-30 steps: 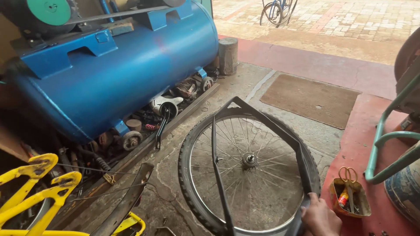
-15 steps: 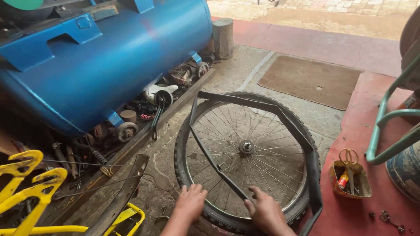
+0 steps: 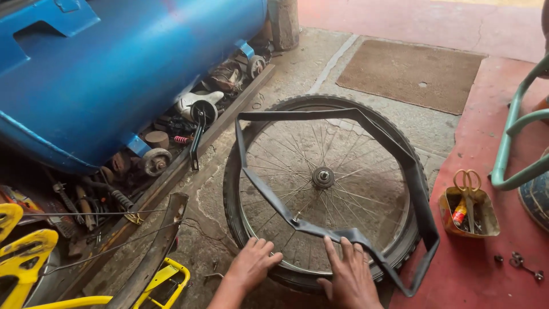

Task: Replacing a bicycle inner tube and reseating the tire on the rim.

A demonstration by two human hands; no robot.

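Fingers [image 3: 269, 247] spread flat, both hands pressing the near edge of the tyre [image 3: 297, 278]: left hand [image 3: 251, 264] on the tread, right hand [image 3: 350, 276] over the slack inner tube [image 3: 420, 189]. Wheel [image 3: 323, 177] flat on concrete; tube mostly draped loose across spokes, not yet tucked in, so probably early going.

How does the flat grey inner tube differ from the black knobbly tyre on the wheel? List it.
The flat grey inner tube lies loose and kinked in angular folds across the spokes; the black knobbly tyre sits round on the rim. The tube is smooth, the tyre treaded. The right hand presses on the tube, the left hand on the tyre. Both are rubber loops.
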